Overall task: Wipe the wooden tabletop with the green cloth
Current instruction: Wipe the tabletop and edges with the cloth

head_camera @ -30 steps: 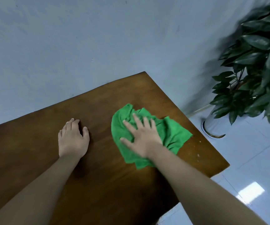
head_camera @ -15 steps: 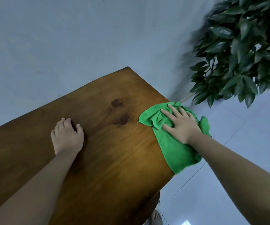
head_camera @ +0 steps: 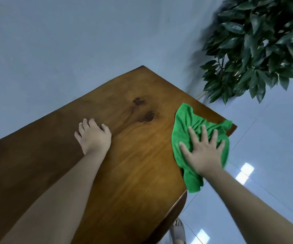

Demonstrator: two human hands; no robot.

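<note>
The wooden tabletop [head_camera: 128, 166] fills the lower left, with two dark knots near its far middle. A crumpled green cloth [head_camera: 186, 127] lies at the table's right edge, and part of it hangs over that edge. My right hand [head_camera: 203, 152] presses flat on the cloth with fingers spread. My left hand [head_camera: 93, 136] rests palm down on the bare wood to the left of the knots, fingers slightly curled, holding nothing.
A leafy green plant [head_camera: 258, 41] stands beyond the table's right corner. A pale wall [head_camera: 71, 41] runs behind the table. Glossy light floor tiles [head_camera: 265, 155] lie to the right. A foot in a sandal [head_camera: 178, 231] shows below the table's near edge.
My right hand moved the cloth from the table's middle to the right edge, then pulled it slightly back along that edge. The left hand stayed planted on the wood.
</note>
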